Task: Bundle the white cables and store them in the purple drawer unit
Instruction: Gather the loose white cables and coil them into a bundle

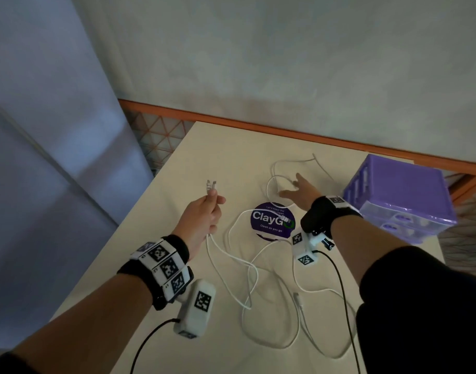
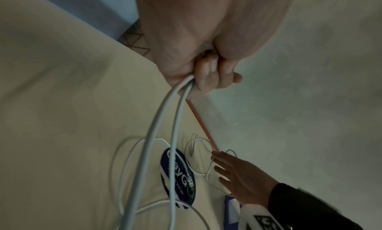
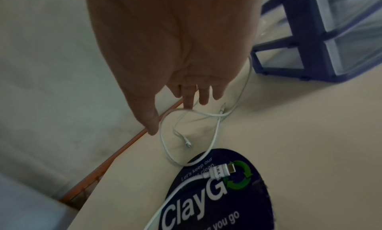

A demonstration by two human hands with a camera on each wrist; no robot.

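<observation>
My left hand [image 1: 208,209] grips two strands of white cable [image 2: 163,119], with two plug ends [image 1: 211,186] sticking up above the fist; the strands trail down to the table [image 1: 177,168]. My right hand [image 1: 298,188] is open, fingers spread, hovering over a thin white cable loop [image 3: 165,138] at the back of the table. Its fingers [image 3: 188,98] are just above the loop; I cannot tell if they touch it. More white cable [image 1: 271,306] lies in loose loops near me. One USB plug [image 3: 222,172] rests on the round sticker. The purple drawer unit [image 1: 401,195] stands at the right.
A round dark "ClayGo" sticker [image 1: 271,225] lies flat mid-table. An orange rail [image 1: 231,121] runs along the table's far edge below a pale wall. A black wire [image 1: 339,279] hangs from my right wrist camera. The table's left edge drops off beside a bluish panel.
</observation>
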